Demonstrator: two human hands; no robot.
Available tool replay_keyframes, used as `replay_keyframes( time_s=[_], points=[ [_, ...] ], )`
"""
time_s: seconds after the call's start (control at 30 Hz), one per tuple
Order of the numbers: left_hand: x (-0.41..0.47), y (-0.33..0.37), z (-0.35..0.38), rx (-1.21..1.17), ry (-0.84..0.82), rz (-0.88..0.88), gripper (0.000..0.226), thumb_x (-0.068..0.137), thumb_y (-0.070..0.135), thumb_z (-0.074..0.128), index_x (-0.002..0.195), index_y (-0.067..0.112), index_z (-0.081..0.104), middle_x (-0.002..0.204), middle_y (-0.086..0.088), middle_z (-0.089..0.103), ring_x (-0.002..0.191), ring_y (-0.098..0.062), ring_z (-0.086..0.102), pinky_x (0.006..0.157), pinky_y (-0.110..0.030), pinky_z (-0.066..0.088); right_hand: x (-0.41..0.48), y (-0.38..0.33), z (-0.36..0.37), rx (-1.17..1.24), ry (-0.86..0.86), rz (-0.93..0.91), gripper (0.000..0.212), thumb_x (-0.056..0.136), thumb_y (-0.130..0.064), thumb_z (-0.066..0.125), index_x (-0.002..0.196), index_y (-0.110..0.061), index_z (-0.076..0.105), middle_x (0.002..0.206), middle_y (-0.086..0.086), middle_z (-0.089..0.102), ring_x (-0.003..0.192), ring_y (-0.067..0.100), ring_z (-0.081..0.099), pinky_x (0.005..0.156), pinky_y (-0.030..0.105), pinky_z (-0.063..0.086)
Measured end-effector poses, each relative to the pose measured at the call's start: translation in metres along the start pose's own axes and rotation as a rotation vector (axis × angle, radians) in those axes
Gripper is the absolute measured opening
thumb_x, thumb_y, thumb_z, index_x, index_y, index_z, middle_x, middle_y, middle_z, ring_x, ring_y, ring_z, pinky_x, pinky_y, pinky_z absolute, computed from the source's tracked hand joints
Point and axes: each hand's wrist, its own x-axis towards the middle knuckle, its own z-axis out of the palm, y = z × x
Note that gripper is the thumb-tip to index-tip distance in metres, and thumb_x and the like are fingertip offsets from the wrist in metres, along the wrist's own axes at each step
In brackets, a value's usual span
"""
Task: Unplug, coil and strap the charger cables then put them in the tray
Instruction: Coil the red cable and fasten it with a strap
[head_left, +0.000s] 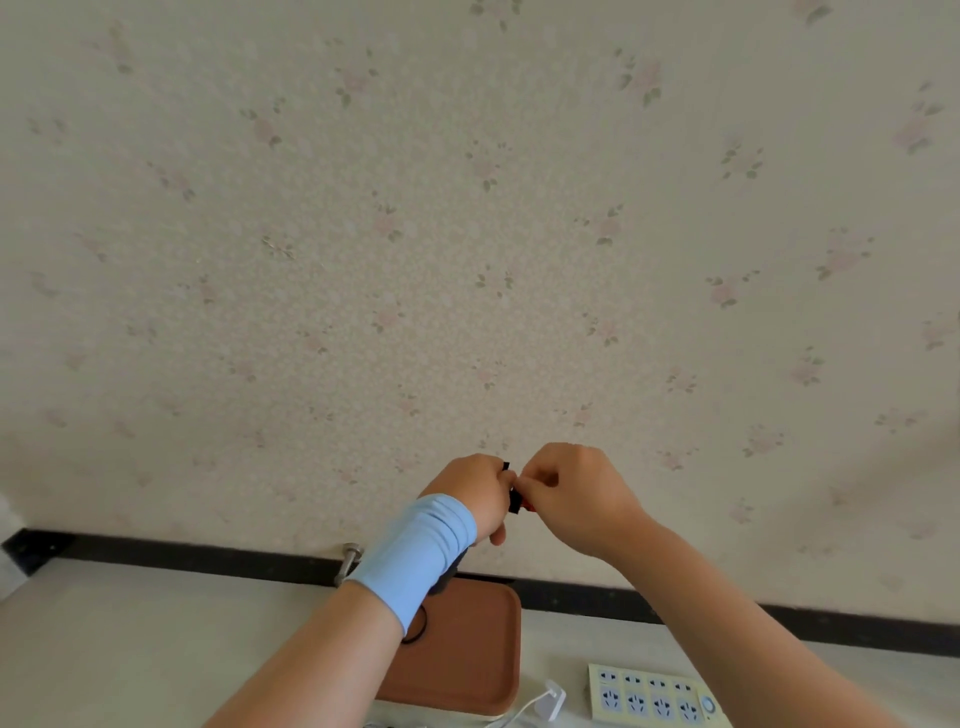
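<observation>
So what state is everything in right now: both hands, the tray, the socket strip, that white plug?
Left hand: raised, fingers curled round a black strap.
Right hand: raised, pinches the same strap.
Brown rectangular tray: lies flat, holds a thin black loop, partly hidden.
White multi-socket power strip: visible sockets empty.
White charger plug: unplugged, lying beside the strip, cable attached.

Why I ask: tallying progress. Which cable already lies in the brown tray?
The thin black cable loop, partly under the left forearm; the white charger with its cable lies outside the brown rectangular tray, beside it.
</observation>
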Motion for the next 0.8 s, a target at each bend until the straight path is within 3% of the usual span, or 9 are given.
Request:
replay_keyframes(
  time_s=[0.13,0.3,0.4,0.5,0.57,0.63,0.73,0.8],
  points=[
    [-0.001,-0.012,-0.004,-0.217,0.001,-0.008,0.032,0.103,0.034,0.037,0.097,0.015,0.061,0.066,-0.002,0.071,0.045,-0.016,0.053,0.055,-0.025,0.049,-0.001,0.006,0.005,-0.059,-0.087,-0.166,0.011,0.093,-0.032,0.069,0.092,-0.029,0.080,0.095,-0.012,0.065,0.083,0.009,0.062,0.079,0.033,0.055],
    [-0.002,-0.018,-0.016,-0.422,0.057,0.037,0.032,0.098,0.031,0.053,0.087,0.004,0.067,0.072,-0.008,0.074,0.053,-0.022,0.067,0.063,-0.042,0.058,0.005,0.010,0.005,-0.059,0.005,-0.229,0.017,0.095,-0.025,0.068,0.100,-0.034,0.080,0.086,-0.007,0.072,0.078,0.013,0.063,0.073,0.037,0.053],
    [-0.004,-0.020,-0.021,-0.333,0.186,0.098,0.035,0.091,0.031,0.064,0.068,0.005,0.066,0.061,-0.005,0.070,0.046,-0.014,0.063,0.042,-0.022,0.044,0.008,0.012,0.005,-0.058,0.031,-0.287,0.017,0.093,-0.020,0.071,0.104,-0.030,0.081,0.085,-0.008,0.074,0.077,0.013,0.065,0.073,0.036,0.053],
    [-0.005,-0.023,-0.026,-0.265,0.260,0.188,0.041,0.085,0.032,0.071,0.051,0.013,0.058,0.045,0.005,0.054,0.039,-0.008,0.047,0.041,-0.016,0.037,0.010,0.010,0.003,-0.017,0.082,-0.310,0.016,0.089,-0.015,0.075,0.100,-0.024,0.082,0.088,-0.008,0.076,0.081,0.010,0.069,0.077,0.030,0.055],
    [-0.006,-0.025,-0.030,-0.243,0.249,0.248,0.035,0.082,0.032,0.075,0.054,0.014,0.066,0.046,0.004,0.057,0.042,-0.008,0.049,0.045,-0.015,0.040,0.010,0.009,-0.001,0.013,0.099,-0.306,0.015,0.087,-0.012,0.077,0.097,-0.022,0.083,0.092,-0.009,0.078,0.085,0.007,0.070,0.081,0.025,0.055],
    [-0.008,-0.028,-0.034,-0.240,0.201,0.313,0.017,0.081,0.031,0.077,0.068,0.019,0.078,0.059,0.005,0.069,0.054,-0.010,0.063,0.056,-0.018,0.051,0.010,0.010,-0.003,0.025,0.098,-0.343,0.015,0.085,-0.011,0.079,0.095,-0.021,0.083,0.094,-0.010,0.078,0.087,0.003,0.070,0.082,0.022,0.054],
    [-0.009,-0.034,-0.041,-0.206,0.138,0.381,0.006,0.079,0.032,0.079,0.080,0.026,0.081,0.072,0.007,0.075,0.071,-0.016,0.071,0.073,-0.030,0.059,0.008,0.012,-0.001,0.039,0.090,-0.471,0.014,0.083,-0.011,0.081,0.094,-0.019,0.083,0.094,-0.010,0.077,0.087,0.002,0.070,0.081,0.018,0.055],
    [-0.008,-0.038,-0.043,-0.209,0.142,0.405,0.004,0.080,0.030,0.078,0.081,0.027,0.081,0.074,0.007,0.075,0.072,-0.015,0.071,0.074,-0.028,0.058,0.006,0.011,0.001,0.035,0.130,-0.588,0.012,0.083,-0.011,0.080,0.093,-0.016,0.083,0.094,-0.006,0.078,0.087,0.005,0.070,0.079,0.016,0.055]
  ],
)
